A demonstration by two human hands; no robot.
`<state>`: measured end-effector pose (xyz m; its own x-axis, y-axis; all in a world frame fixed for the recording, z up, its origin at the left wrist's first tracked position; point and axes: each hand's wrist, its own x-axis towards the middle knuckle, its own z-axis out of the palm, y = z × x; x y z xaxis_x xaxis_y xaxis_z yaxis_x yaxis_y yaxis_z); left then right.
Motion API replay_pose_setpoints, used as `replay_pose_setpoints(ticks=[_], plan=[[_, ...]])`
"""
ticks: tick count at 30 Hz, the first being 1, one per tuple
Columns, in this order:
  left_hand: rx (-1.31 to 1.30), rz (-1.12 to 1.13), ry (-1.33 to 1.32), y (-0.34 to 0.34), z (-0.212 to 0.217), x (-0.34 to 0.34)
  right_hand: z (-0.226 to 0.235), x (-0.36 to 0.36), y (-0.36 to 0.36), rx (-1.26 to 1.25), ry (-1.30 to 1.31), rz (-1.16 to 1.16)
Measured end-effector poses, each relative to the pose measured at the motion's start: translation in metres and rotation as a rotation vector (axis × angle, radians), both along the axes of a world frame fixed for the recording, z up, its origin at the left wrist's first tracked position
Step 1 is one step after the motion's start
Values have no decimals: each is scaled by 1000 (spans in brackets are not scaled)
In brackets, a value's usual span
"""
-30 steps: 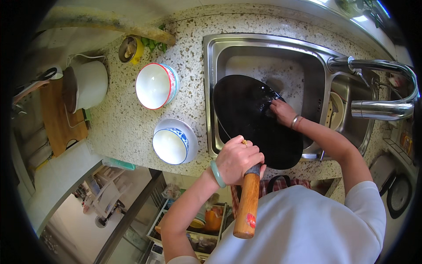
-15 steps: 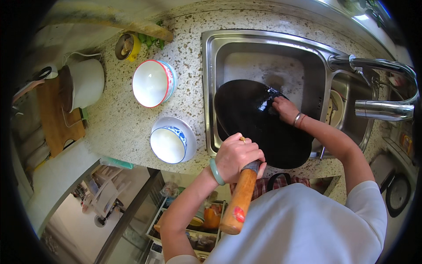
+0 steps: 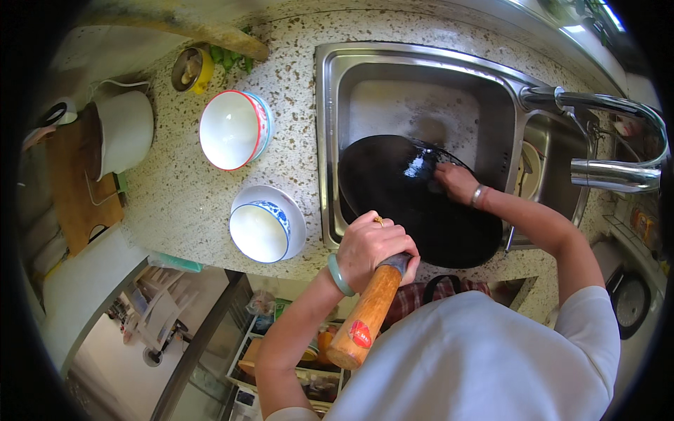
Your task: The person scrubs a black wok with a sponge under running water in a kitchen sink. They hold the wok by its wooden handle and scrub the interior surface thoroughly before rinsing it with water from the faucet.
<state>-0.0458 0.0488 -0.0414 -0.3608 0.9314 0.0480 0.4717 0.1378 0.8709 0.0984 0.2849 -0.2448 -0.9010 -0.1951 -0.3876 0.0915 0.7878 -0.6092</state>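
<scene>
Clock bearings taken from the middle of the black wok (image 3: 393, 189), which sits in the large basin of a steel double sink (image 3: 325, 140), its near side covering the front rim. Wooden handle (image 3: 365, 312) runs out at 7 o'clock. Left hand (image 3: 377, 249) clamped round the handle's upper end; pale green bangle (image 3: 340, 276) at the wrist. Right hand (image 3: 456, 182) at 2 o'clock, fingers bent against the wok's wet inner face; cannot tell whether they close on anything. Chrome faucet (image 3: 614, 173) at 3. On the speckled desk (image 3: 175, 210): blue-patterned bowl (image 3: 260, 233) in a wider white dish (image 3: 298, 224) at 9, red-rimmed bowl (image 3: 228, 131) at 10, yellow cup (image 3: 205, 72) farther out at 10, white pot (image 3: 130, 133) between 9 and 10.
</scene>
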Motion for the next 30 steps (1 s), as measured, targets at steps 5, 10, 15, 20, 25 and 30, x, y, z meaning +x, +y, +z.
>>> replay_pose_setpoints(ticks=[5, 10, 15, 20, 25, 30], plan=[[-17, -47, 9, 7, 2, 0, -44, -76, -27, 17, 199, -163], [23, -20, -2, 3, 1, -2, -34, -22, 1, 23, 72, -30], [16, -18, -14, 1, 1, -2, -6, -6, 4, 2, -74, 41], [4, -52, -4, 6, 3, -2, -52, -67, -20, 118, 224, -197], [8, -22, -2, -1, 1, -2, -22, 3, 6, -18, -28, 42], [18, -19, -12, 1, 2, -2, -5, -14, -9, 55, -83, -26]])
